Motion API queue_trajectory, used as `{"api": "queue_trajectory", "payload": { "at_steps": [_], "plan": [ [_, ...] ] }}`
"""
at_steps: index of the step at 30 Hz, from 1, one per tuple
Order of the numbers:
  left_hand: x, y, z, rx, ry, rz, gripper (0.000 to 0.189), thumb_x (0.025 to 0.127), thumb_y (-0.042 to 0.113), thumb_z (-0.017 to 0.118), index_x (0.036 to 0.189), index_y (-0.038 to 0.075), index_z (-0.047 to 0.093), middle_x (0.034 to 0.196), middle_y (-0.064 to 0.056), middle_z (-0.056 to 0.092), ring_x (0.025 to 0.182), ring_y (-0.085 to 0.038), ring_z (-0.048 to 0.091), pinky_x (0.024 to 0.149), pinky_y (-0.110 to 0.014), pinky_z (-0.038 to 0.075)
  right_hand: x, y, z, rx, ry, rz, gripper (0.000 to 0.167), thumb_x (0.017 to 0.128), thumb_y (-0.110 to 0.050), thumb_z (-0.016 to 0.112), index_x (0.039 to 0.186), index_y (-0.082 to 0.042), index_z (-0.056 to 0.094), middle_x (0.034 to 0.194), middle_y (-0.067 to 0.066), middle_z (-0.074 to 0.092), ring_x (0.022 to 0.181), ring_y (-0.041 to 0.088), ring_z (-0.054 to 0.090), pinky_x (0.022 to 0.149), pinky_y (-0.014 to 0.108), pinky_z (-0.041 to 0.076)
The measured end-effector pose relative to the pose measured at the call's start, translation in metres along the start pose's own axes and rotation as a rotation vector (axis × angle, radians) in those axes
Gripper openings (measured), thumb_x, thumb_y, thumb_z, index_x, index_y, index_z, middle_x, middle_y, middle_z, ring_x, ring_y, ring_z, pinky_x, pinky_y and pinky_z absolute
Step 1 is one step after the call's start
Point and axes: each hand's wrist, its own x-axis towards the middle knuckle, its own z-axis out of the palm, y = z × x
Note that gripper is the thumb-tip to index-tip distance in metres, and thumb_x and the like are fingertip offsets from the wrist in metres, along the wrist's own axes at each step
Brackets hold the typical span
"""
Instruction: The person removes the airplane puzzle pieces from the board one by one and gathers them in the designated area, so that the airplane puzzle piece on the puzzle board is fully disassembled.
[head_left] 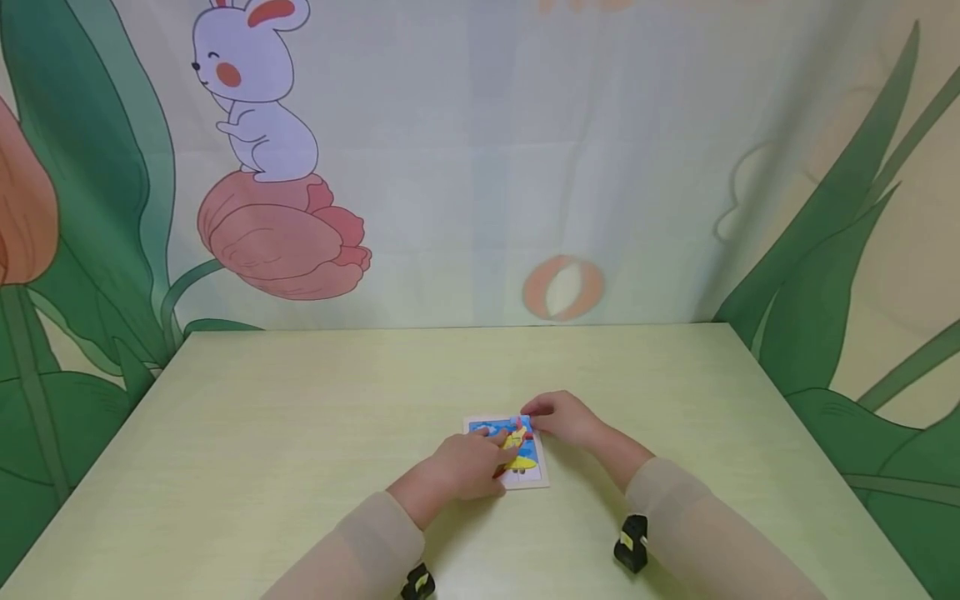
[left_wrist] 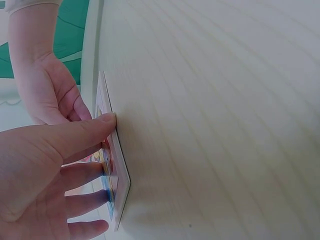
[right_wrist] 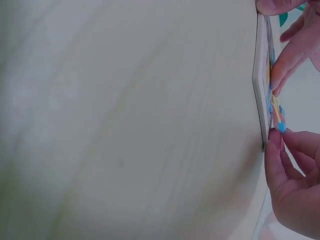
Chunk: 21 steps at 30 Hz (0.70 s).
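Note:
A small jigsaw puzzle board (head_left: pixel 532 483) with a light wooden rim and a blue, yellow and red picture lies on the table. My left hand (head_left: pixel 471 467) reaches over its left side. In the left wrist view, that thumb rests on the edge of the board (left_wrist: pixel 121 175) and the fairly straight fingers touch the picture. My right hand (head_left: pixel 568 419) is at the top right corner. As the right wrist view shows, its thumb and fingertips pinch a colourful puzzle piece (right_wrist: pixel 278 120), tilted up from the board. The left hand covers part of the picture.
The pale wooden table (head_left: pixel 300 417) extends around the board on all sides. Behind it hangs a printed cloth (head_left: pixel 420 167) with a rabbit, flowers and leaves. A small black device (head_left: pixel 632 543) is worn at the right wrist, another (head_left: pixel 418 582) at the left.

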Motion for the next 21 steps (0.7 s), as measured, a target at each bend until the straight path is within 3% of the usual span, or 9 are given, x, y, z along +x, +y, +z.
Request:
{"api": "queue_trajectory", "payload": {
  "at_steps": [8, 21],
  "plan": [
    [0.001, -0.003, -0.001, -0.003, -0.014, -0.006, 0.057, 0.083, 0.041, 0.063, 0.135, 0.029, 0.045, 0.143, -0.002, 0.036, 0.127, -0.028, 0.038, 0.087, -0.041, 0.045, 0.002, -0.002, 0.000, 0.040, 0.008, 0.023, 0.017, 0.086, -0.008, 0.061, 0.101, -0.008, 0.068, 0.097, 0.002, 0.063, 0.083, 0.015, 0.056, 0.075, 0.027, 0.050],
    [0.001, -0.001, 0.002, 0.015, -0.006, -0.001, 0.056, 0.083, 0.042, 0.061, 0.135, 0.030, 0.045, 0.142, -0.001, 0.037, 0.127, -0.026, 0.037, 0.089, -0.040, 0.044, 0.000, 0.017, -0.008, 0.098, 0.042, 0.034, 0.016, 0.086, -0.008, 0.062, 0.100, -0.007, 0.068, 0.096, 0.003, 0.063, 0.079, 0.015, 0.057, 0.072, 0.027, 0.051]
  ]
}}
